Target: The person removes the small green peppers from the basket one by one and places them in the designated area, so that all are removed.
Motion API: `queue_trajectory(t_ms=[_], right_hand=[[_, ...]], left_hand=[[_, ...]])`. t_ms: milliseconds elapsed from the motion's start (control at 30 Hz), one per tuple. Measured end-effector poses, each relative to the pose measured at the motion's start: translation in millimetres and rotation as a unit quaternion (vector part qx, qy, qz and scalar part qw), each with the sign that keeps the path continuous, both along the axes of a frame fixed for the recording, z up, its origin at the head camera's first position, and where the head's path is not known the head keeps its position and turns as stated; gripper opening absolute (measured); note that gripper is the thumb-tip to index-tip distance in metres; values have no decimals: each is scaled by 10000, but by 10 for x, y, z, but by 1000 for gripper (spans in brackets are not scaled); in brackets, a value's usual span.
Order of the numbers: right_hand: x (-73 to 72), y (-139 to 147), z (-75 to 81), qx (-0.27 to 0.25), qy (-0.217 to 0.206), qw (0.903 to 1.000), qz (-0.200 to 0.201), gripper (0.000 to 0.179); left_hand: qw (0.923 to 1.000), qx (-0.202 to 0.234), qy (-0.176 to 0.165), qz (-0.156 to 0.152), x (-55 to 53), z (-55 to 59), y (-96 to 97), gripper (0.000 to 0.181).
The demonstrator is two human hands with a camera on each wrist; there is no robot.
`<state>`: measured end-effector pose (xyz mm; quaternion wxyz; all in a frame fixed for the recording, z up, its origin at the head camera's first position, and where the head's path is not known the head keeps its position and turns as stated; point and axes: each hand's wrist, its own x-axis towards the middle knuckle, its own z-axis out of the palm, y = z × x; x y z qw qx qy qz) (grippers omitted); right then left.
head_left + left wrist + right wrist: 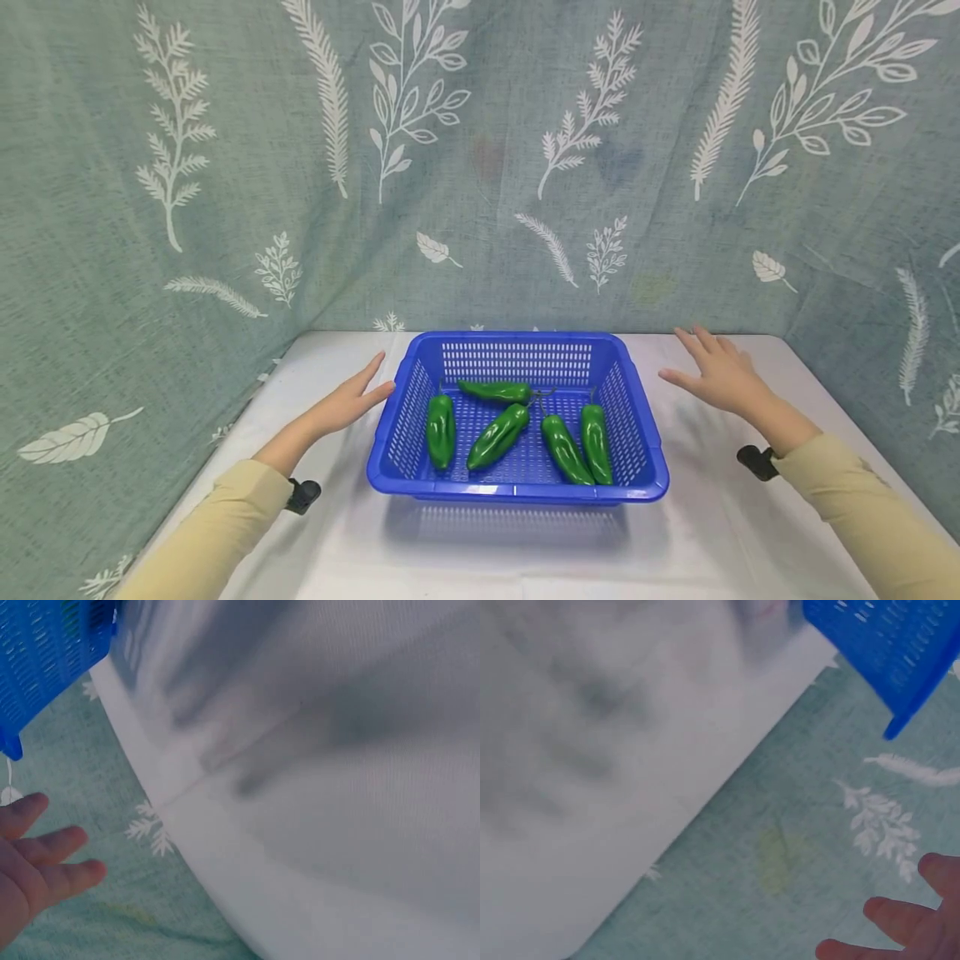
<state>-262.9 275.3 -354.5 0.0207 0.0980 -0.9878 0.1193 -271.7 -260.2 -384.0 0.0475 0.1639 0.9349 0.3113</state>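
A blue plastic basket (pixel 517 492) with slotted walls stands mid-table, holding several long green chili peppers (pixel 498 436). One pepper (pixel 495 391) lies crosswise along the back; another (pixel 441 432) lies by the left wall, and two lie side by side at the right. My left hand (pixel 348 404) hovers at the basket's left side, fingers extended, thumb near the rim. Off to the right, my right hand (pixel 716 375) is raised with its fingers spread, apart from the basket. Both hands hold nothing. Each wrist view shows spread fingertips and a corner of the basket.
A white cloth covers the table (pixel 480 558). Behind and at both sides hangs a grey-green curtain (pixel 495 167) with white leaf prints. Dark wrist-worn cameras (pixel 303 497) sit below the sleeves' cuffs.
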Motion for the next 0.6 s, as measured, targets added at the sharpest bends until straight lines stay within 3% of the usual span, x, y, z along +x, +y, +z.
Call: queue_trajectory(t_ms=[300,600], right_hand=[[-61,-201,137,-160,266,9987,409,84],[-84,-429,286,-217,167,9973,685,83]], left_hand=[[9987,450,-244,-46,-11,-83,80,79],[9957,885,-262,0,-53,-205,126,79]])
